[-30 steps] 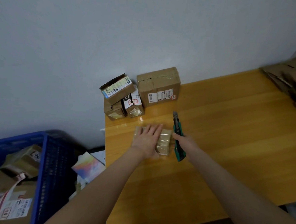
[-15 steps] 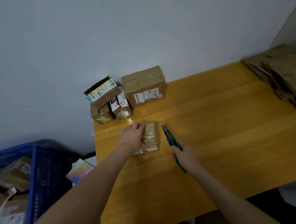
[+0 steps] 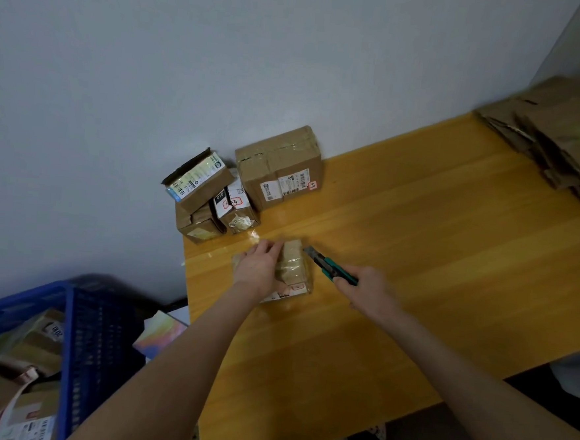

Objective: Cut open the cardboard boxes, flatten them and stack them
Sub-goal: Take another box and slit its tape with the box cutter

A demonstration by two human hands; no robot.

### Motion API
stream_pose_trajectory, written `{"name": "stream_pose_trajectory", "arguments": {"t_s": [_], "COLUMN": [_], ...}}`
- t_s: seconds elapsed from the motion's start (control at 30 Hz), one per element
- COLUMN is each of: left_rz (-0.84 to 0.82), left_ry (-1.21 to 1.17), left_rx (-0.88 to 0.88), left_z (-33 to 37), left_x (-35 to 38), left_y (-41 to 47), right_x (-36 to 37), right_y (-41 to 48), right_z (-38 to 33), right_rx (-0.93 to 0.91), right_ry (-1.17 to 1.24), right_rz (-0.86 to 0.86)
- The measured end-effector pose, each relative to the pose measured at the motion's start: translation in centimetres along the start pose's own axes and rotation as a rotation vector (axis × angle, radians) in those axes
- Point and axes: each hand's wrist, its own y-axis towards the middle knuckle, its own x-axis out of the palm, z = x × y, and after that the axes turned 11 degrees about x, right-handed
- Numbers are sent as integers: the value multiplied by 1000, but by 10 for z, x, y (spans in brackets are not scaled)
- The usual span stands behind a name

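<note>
Since a moment ago, the right hand has swung the green utility knife round so its tip is now pointing at the upper right corner of the small taped box, where earlier the knife was lying alongside the box. That box is sitting flat on the wooden table near its left edge, brown cardboard wrapped in glossy clear tape, with a white label and a red mark showing at its near end. The left hand is pressing down on the box's left part, fingers held close together and reaching over the far edge. The right hand's fingers are curling tightly round the knife handle; the blade end is just touching or just beside the box, and blur is making it hard to say which.

Behind the small box, a cluster of unopened boxes is leaning against the wall: a large labelled box, a tilted box with a green-and-white label, and two smaller ones below it. At the table's far right corner, a stack of flattened cardboard is lying. Off the table's left side, a blue plastic crate is holding more parcels. A plain pale wall is filling the background.
</note>
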Motion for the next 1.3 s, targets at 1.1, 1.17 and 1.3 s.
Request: {"name": "stream_pose_trajectory", "arguments": {"t_s": [1.1, 1.17, 1.3], "left_rz": [57, 69, 116], "left_ry": [-298, -339, -382], "left_rx": [-269, -199, -103], "left_z": [36, 31, 24], "left_x": [14, 18, 25], "left_y": [-9, -14, -28], "right_x": [13, 12, 22], "right_y": [61, 57, 33], "right_z": [34, 26, -5], "right_rx": [256, 166, 22], "right_ry": [-296, -288, -195], "right_rz": [123, 187, -1]}}
